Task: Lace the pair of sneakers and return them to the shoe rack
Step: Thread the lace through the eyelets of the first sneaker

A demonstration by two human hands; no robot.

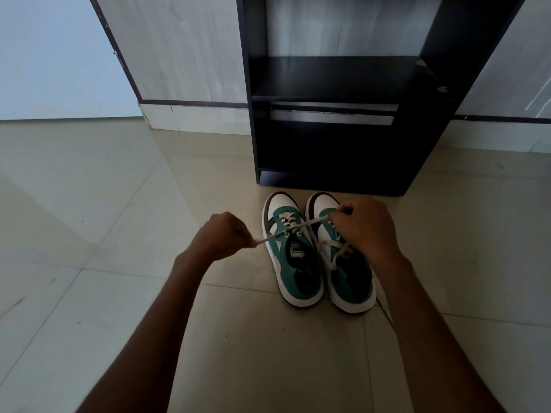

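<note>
Two green, white and black sneakers stand side by side on the floor, toes toward the rack: the left sneaker (pixel 290 257) and the right sneaker (pixel 346 278). A white lace (pixel 295 229) crosses the left sneaker's eyelets, pulled taut to both sides. My left hand (pixel 225 235) pinches one lace end to the left of the shoe. My right hand (pixel 365 226) grips the other end above the right sneaker's tongue. A looser lace (pixel 334 254) lies over the right sneaker, partly hidden under my right hand.
A black shoe rack (pixel 343 81) stands directly behind the sneakers, with an open shelf and a lower compartment. Pale floor tiles (pixel 119 204) spread to the left and front. A light wood-grain panel (pixel 185 49) and a wall stand behind.
</note>
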